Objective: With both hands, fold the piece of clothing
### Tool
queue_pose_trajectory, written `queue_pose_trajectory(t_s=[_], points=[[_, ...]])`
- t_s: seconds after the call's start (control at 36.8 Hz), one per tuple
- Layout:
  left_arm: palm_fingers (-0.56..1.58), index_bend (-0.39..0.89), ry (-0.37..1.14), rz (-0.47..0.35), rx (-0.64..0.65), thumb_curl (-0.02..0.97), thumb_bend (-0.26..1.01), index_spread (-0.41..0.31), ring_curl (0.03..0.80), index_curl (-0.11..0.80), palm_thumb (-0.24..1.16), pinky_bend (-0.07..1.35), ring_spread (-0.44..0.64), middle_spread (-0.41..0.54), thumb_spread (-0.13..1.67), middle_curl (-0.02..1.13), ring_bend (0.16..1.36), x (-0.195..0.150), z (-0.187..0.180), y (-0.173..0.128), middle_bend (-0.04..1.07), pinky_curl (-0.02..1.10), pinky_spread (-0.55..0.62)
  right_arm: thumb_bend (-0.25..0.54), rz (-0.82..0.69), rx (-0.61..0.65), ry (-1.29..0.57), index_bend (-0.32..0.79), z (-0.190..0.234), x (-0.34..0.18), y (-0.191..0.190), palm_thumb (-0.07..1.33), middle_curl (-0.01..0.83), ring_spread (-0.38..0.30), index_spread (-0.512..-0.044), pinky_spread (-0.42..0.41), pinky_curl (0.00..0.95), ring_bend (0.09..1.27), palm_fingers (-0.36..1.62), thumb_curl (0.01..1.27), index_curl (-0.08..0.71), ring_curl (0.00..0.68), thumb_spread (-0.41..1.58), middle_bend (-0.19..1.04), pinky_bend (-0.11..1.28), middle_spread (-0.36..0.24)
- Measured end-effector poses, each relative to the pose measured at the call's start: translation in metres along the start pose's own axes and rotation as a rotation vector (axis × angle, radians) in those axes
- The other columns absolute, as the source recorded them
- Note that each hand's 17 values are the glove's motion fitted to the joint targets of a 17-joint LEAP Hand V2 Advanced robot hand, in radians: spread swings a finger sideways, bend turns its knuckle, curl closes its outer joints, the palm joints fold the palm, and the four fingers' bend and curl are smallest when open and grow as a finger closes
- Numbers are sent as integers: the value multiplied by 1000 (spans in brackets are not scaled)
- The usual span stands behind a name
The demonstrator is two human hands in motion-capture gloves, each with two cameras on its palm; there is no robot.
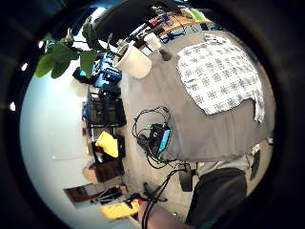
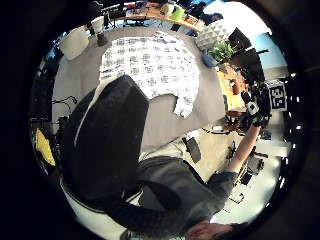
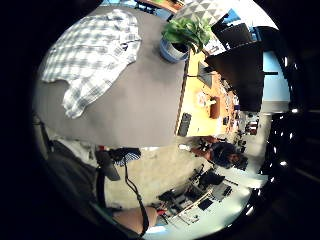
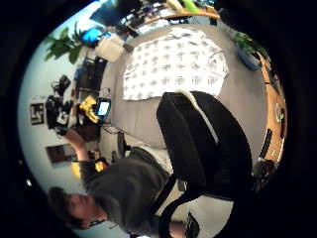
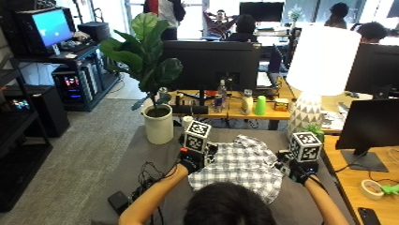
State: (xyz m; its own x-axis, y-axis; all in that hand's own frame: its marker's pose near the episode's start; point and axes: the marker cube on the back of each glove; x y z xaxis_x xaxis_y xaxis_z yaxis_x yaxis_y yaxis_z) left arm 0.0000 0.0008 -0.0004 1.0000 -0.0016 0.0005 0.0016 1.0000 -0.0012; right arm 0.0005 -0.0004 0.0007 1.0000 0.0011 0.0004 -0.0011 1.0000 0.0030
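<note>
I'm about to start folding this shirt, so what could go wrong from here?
The plaid shirt lies rumpled, with one sleeve bunched near the table edge, so folds may come out uneven unless it is smoothed first. The cables lie on the grey table beside the shirt, and a sweeping left hand might snag them.

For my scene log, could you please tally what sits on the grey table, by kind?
Checked shirts: 1, shirt, lying spread flat on the table
Potted plants: 2, white pot and blue pot
Cabled devices: 1, device near the table edge
Lamps: 1, lamp
Total: 5
</note>
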Motion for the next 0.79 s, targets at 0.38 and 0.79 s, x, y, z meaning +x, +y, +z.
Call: queue_pose_trajectory(t_s=[0.38, 0.79], points=[[245, 343, 17, -30, -27, 67, 41, -72, 158, 235, 101, 264, 320, 159, 1045, 94, 438, -7, 13, -2, 141, 165, 348, 197, -17, -25, -15, 172, 6, 1, -6, 339, 194, 85, -312, 191, 172, 284, 362, 91, 205, 159, 1072, 303, 210, 0], [201, 191, 104, 158, -297, 141, -16, -74, 215, 284, 121, 340, 308, 165, 1086, 139, 518, 12, 124, -27, 147, 252, 321, 121, -33, -186, -1, 128, 41, -7, -24, 330, 262, 99, -345, 213, 249, 316, 302, 132, 235, 218, 1227, 255, 246, 8]])
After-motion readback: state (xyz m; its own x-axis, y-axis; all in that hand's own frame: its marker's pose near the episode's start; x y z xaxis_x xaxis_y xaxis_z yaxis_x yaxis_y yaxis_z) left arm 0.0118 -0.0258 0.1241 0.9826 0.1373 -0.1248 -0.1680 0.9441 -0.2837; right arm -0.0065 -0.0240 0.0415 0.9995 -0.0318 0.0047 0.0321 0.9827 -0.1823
